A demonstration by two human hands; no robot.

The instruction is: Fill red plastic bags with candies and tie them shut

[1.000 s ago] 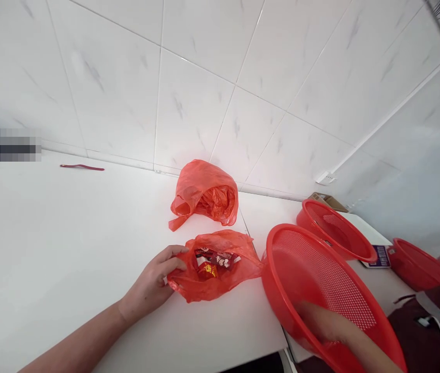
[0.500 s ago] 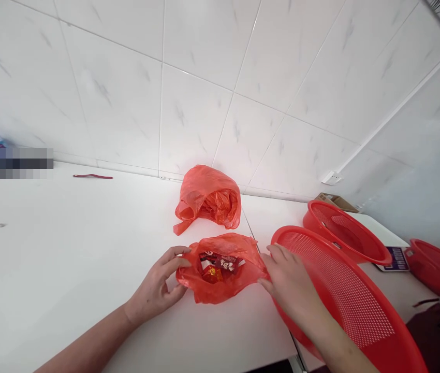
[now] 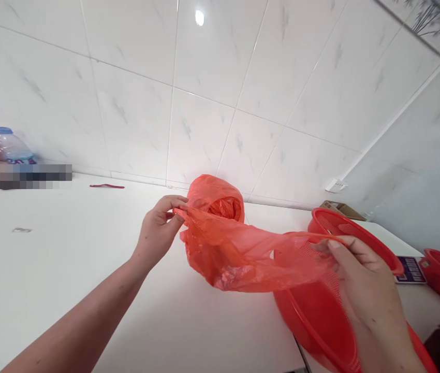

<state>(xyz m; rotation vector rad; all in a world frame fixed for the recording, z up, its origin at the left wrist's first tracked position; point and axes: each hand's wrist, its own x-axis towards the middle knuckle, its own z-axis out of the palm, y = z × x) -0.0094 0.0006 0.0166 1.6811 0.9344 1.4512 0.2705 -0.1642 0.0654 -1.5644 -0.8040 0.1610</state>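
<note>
Pinching top of red bag (image 3: 243,254) with left hand (image 3: 160,228) and right hand (image 3: 367,290), over right edge of worktop (image 3: 88,248). Likely light, floppy, easy to rip; best held by top.

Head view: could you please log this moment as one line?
left hand: gripping front red bag; right hand: gripping its other side; state: stretched between them; rear red bag: behind
</note>
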